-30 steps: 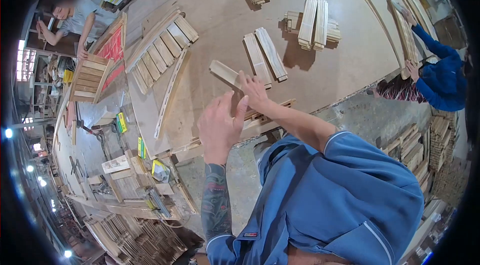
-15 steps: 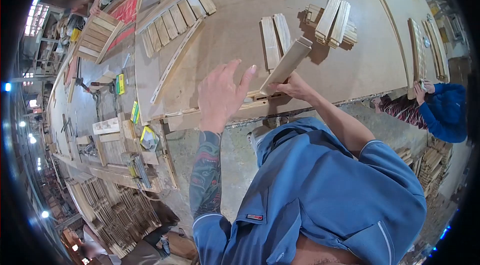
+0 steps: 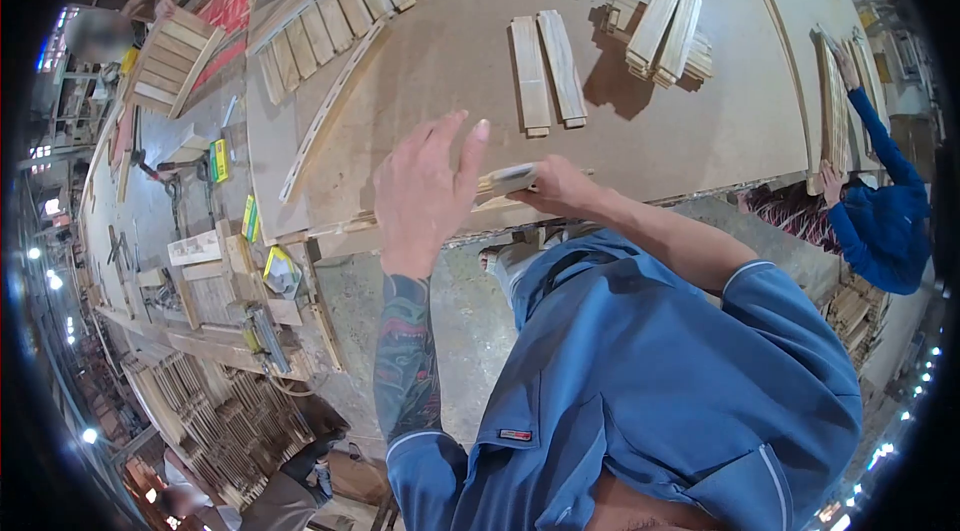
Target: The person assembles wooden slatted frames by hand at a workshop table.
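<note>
Big plywood worktop (image 3: 420, 91) fills most of the view, and it's covered in wood. Largest piece on it is a curved slatted panel (image 3: 320, 16) up near the far left corner, with a long thin strip (image 3: 325, 121) lying just beside it. Toward the far right there's a loose stack of slats (image 3: 660, 36), and near the middle a pair of slats (image 3: 545, 71) lying side by side, touching. Someone in a blue sleeve (image 3: 885, 221) is working on another curved piece at the right edge.

Right at the near edge, the right hand (image 3: 560, 193) is closed around one end of a single slat (image 3: 505, 179), which pokes out roughly level over the worktop's edge. The left hand (image 3: 425, 191) is open, fingers spread and raised, just beside the slat's free end but not clearly touching it.

The slat looks like a light, stiff bit of softwood, dry and not slippery. I'd guess splinters are the main worry. Gripping it by the flat faces near an end, like now, seems plenty.
</note>
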Available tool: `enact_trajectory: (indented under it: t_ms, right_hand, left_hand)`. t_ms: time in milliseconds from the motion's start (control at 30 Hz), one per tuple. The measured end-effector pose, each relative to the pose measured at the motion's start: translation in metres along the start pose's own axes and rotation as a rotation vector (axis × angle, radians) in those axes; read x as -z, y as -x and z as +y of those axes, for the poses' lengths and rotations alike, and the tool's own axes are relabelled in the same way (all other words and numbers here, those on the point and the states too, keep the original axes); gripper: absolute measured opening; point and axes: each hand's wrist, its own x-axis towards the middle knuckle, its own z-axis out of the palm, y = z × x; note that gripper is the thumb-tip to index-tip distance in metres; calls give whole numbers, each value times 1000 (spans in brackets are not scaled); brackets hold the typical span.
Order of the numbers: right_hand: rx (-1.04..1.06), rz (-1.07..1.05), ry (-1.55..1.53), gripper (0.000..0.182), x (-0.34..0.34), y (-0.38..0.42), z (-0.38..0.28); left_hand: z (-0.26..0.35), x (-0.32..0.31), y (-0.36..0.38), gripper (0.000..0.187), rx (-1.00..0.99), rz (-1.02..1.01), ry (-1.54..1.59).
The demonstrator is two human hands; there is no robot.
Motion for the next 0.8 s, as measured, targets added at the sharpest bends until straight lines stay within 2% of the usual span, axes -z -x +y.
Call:
enact_trajectory:
  t_ms: [67,133,200,233,267,333,467,533,667,733,767,800]
  right_hand:
    - [-41,-44,32,26,7,-2,-11]
    - [29,17,21,31,7,-3,4]
    - [-239,221,-257,36,16,0,13]
    - [-428,294,-294,36,29,-1,10]
    - [-430,303,-295,36,35,-1,25]
    - [-529,490,-287,36,40,1,65]
    - [-552,541,-264,40,52,6,100]
    - [-476,530,-180,41,54,5,106]
    - [-447,517,-243,46,53,4,110]
    - [-405,787,-124,46,51,2,108]
    - [-406,790,-129,46,56,5,110]
    - [-572,691,-19,44,70,10,98]
  left_hand:
    - [-1,0,0,35,9,15,28]
    - [-1,-1,-1,35,-1,24,21]
    - [2,0,-2,34,-10,35,9]
    - [4,1,-2,34,24,14,5]
    - [7,3,-2,34,59,-8,-1]
    - [7,3,-2,35,70,-24,7]
    - [7,3,-3,39,101,-53,-10]
    - [8,2,-4,40,116,-78,-4]
    - [9,3,-6,43,154,-109,13]
    - [8,3,-6,44,140,-114,-4]
    - [8,2,-6,44,135,-113,-12]
    - [9,3,-6,44,131,-119,-18]
